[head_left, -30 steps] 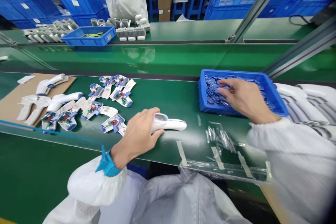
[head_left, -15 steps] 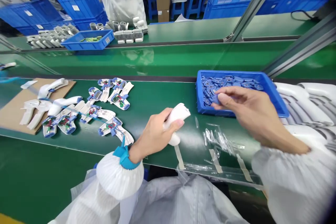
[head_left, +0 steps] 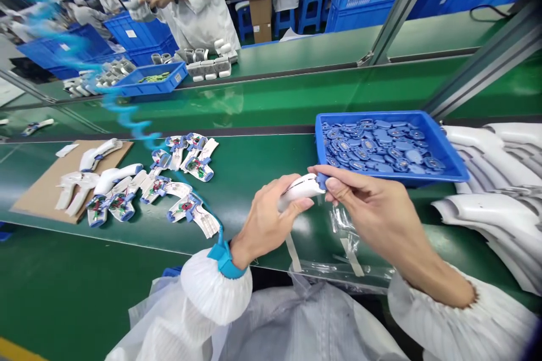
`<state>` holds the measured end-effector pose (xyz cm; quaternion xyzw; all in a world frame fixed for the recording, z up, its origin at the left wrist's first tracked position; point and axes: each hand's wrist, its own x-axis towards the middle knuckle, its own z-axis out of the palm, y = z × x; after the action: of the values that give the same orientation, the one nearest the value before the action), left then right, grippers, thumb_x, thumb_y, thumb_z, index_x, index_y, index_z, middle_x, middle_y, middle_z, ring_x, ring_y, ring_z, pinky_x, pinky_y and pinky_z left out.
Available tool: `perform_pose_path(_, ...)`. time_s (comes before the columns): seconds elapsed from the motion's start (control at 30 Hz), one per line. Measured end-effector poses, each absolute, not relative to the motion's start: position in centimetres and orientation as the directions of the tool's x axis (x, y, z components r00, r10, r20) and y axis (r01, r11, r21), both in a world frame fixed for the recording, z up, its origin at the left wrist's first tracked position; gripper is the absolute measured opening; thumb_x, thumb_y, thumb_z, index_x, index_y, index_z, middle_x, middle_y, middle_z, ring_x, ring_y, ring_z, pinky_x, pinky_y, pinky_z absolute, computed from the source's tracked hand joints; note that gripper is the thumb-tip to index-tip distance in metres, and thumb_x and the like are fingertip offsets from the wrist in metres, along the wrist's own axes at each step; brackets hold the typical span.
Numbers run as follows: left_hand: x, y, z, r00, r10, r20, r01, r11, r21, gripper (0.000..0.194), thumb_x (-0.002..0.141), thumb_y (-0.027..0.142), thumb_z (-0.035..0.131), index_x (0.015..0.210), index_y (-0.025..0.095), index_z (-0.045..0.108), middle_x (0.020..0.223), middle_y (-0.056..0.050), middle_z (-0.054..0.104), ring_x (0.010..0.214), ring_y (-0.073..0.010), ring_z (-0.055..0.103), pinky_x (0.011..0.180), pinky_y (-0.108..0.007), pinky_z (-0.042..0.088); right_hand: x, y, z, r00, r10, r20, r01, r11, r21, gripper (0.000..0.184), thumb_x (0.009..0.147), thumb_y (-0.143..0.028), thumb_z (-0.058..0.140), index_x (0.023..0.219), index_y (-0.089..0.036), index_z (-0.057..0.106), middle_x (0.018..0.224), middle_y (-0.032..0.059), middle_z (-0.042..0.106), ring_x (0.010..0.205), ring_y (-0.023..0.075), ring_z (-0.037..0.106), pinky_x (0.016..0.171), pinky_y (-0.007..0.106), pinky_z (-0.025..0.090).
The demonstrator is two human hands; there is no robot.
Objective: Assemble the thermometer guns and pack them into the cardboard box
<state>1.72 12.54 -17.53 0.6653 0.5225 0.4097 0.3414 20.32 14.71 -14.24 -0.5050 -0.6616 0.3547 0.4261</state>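
My left hand (head_left: pixel 271 217), with a teal strap at the wrist, is closed around a white plastic housing (head_left: pixel 301 189) shaped like a handheld device's shell. Between the thumb and fingers of my right hand (head_left: pixel 368 203) is a small blue plastic cap (head_left: pixel 322 180), pressed against the housing's right end. My fingers hide part of both pieces. Just behind my right hand stands a blue tray (head_left: pixel 459 172) holding many similar blue parts (head_left: pixel 383 138).
White shells (head_left: pixel 495 208) are stacked at the right. Opened housings with wiring (head_left: pixel 186 208) lie at the left, near a cardboard sheet (head_left: pixel 38 194). Clear plastic strips (head_left: pixel 341 220) lie in front of the tray. A coiled blue cord (head_left: pixel 127 115) hangs at left; a co-worker (head_left: pixel 190 5) stands beyond.
My right hand has moved left from the tray with the blue cap, bringing it against the housing. My left hand has turned the housing's end toward it.
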Motion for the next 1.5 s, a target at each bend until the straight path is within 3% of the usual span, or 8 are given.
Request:
perform_pose_path(0.37,2.2,13.1,-18.4,0.238,0.935,0.261,0.592,-0.353,0.724,0.032,0.106,0.041,0.052,0.133,0.026,0.061,0.121,-0.002,0.074,0.106,-0.0226,0.068,0.093,-0.035,0.047,20.1,14.8,-16.9,-0.316,0.844,0.433,0.536,0.535,-0.653,0.035,0.102,-0.034,0.052,0.128,-0.022,0.074,0.125,0.0064,0.075,0.110,0.0257,0.074,0.097,0.041,0.062)
perform_pose_path(0.57,3.1,12.6,-19.7,0.234,0.894,0.382,0.728,-0.421,0.541,0.024,0.103,0.042,0.056,0.112,0.022,0.067,0.097,-0.005,0.074,0.091,-0.0229,0.066,0.083,-0.037,0.044,21.4,13.5,-18.2,-0.169,0.946,0.278,0.609,0.322,-0.725,0.030,0.102,-0.042,0.052,0.115,-0.023,0.072,0.094,0.0036,0.077,0.075,0.0189,0.071,0.070,0.032,0.059)
perform_pose_path(0.7,3.2,12.1,-20.9,-0.096,0.911,0.402,0.640,-0.253,0.726,0.027,0.104,0.038,0.053,0.087,0.019,0.062,0.086,-0.004,0.068,0.081,-0.0174,0.060,0.075,-0.031,0.042,23.2,12.4,-18.7,-0.255,0.959,0.123,0.566,0.251,-0.785,0.032,0.102,-0.051,0.053,0.116,-0.026,0.066,0.090,0.0020,0.074,0.067,0.0162,0.065,0.050,0.026,0.047)
perform_pose_path(0.93,4.1,14.6,-22.6,-0.229,0.795,0.562,0.716,-0.253,0.650,0.053,0.098,0.031,0.056,0.051,0.019,0.034,0.049,0.003,0.039,0.051,-0.0112,0.033,0.056,-0.033,0.023,20.2,10.9,-21.4,-0.400,0.844,0.358,0.643,0.537,-0.546,0.046,0.107,-0.051,0.038,0.102,-0.018,0.070,0.077,0.0048,0.067,0.056,0.0155,0.057,0.048,0.028,0.036)
perform_pose_path(1.03,2.8,14.6,-21.5,-0.152,0.906,0.395,0.651,-0.209,0.730,0.051,0.099,0.039,0.057,0.053,0.019,0.050,0.053,0.001,0.051,0.053,-0.0118,0.044,0.058,-0.031,0.031,19.8,10.8,-20.8,-0.267,0.932,0.243,0.621,0.359,-0.696,0.047,0.104,-0.055,0.042,0.103,-0.018,0.072,0.079,0.0060,0.069,0.060,0.0165,0.058,0.054,0.028,0.041)
perform_pose_path(1.23,1.4,13.5,-21.5,-0.280,0.882,0.379,0.392,-0.255,0.884,0.046,0.102,0.056,0.053,0.074,0.020,0.062,0.079,-0.005,0.069,0.076,-0.0169,0.063,0.075,-0.031,0.050,19.7,12.7,-19.2,-0.285,0.733,-0.618,0.280,-0.553,-0.785,0.056,0.096,-0.067,0.043,0.075,-0.019,0.062,0.054,-0.0009,0.050,0.039,0.0088,0.027,0.039,0.025,0.018)
perform_pose_path(1.37,2.7,15.5,-23.3,-0.483,0.834,0.268,0.403,-0.060,0.913,0.055,0.102,0.052,0.052,0.057,0.022,0.048,0.056,0.002,0.050,0.057,-0.0126,0.048,0.062,-0.028,0.043,17.8,12.4,-21.1,-0.371,0.888,-0.274,0.502,-0.057,-0.863,0.042,0.098,-0.058,0.050,0.097,-0.020,0.069,0.064,0.0022,0.064,0.048,0.0138,0.051,0.049,0.026,0.033)
perform_pose_path(1.5,3.3,17.1,-23.9,-0.504,0.817,0.281,0.529,0.036,0.848,0.054,0.103,0.038,0.050,0.052,0.021,0.039,0.054,0.002,0.045,0.058,-0.0125,0.044,0.064,-0.028,0.040,16.9,11.3,-23.3,-0.409,0.907,0.101,0.720,0.388,-0.576,0.045,0.106,-0.044,0.037,0.102,-0.016,0.072,0.069,0.0085,0.070,0.051,0.0177,0.058,0.052,0.029,0.028)
